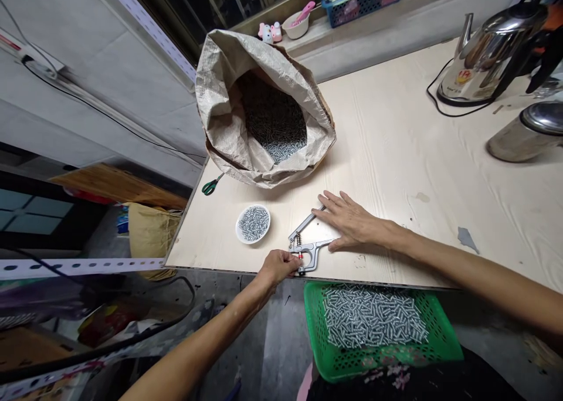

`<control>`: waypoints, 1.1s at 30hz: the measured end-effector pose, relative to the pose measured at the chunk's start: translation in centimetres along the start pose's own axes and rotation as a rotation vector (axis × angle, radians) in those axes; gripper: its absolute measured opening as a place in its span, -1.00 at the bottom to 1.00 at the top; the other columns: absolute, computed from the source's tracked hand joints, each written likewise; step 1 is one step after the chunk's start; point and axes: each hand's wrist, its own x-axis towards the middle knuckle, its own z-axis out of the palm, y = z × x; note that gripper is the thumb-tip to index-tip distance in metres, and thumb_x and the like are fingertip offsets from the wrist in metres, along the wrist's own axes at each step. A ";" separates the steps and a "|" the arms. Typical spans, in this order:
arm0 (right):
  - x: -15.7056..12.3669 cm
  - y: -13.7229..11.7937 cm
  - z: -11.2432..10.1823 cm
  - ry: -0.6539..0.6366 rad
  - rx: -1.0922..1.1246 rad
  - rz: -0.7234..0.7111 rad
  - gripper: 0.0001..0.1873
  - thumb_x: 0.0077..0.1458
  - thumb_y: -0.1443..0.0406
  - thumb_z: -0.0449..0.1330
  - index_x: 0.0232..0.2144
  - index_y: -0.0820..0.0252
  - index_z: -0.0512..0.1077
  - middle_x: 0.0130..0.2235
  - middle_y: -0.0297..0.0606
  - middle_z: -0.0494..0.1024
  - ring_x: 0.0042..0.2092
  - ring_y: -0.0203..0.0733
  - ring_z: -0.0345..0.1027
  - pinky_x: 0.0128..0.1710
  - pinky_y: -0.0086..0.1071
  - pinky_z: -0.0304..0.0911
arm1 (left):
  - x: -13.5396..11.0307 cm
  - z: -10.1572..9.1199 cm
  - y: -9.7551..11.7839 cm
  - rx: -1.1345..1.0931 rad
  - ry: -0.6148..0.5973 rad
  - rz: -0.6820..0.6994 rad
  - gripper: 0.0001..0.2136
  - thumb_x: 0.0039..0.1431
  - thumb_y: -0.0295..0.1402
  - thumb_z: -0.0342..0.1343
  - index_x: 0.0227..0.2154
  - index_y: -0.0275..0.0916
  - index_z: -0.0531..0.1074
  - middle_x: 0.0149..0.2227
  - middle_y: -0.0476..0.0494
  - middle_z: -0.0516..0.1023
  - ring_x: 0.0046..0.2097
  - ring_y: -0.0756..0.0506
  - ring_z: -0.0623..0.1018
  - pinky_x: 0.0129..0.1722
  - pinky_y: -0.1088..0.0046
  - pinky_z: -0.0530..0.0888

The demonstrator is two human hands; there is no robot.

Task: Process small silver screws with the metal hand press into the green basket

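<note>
A pair of silver snap-fastener pliers (311, 251) lies on the table near its front edge, with a spring and a red part at the jaw. My left hand (280, 266) is closed at that jaw, thumb and fingers pinched together; whatever is between them is hidden. My right hand (347, 219) rests across the ends of the two spread handles, its fingers stretched out and apart. Left of the pliers stands a white bowl (238, 232) of small silver metal pieces. Below the table edge, a green basket (314, 336) holds many silver tube-like pieces.
A large woven sack (264, 175), open at the top, contains more metal pieces. Green-handled scissors (210, 187) lie beside it. An electric kettle (479, 67) and a metal cup (523, 137) stand at the right. A blue basket (365, 5) sits on the sill.
</note>
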 end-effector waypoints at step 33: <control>-0.8 -1.4 -0.5 -0.123 -0.095 0.092 -0.86 0.04 0.33 0.25 -0.31 0.24 0.40 -0.26 -0.15 0.43 -0.21 -0.11 0.24 -0.27 -0.28 0.21 | 1.9 3.6 5.4 0.932 0.146 0.816 -0.79 0.18 -0.30 0.10 -0.16 -0.26 0.37 -0.19 -0.20 0.43 -0.11 -0.19 0.38 -0.11 0.23 0.39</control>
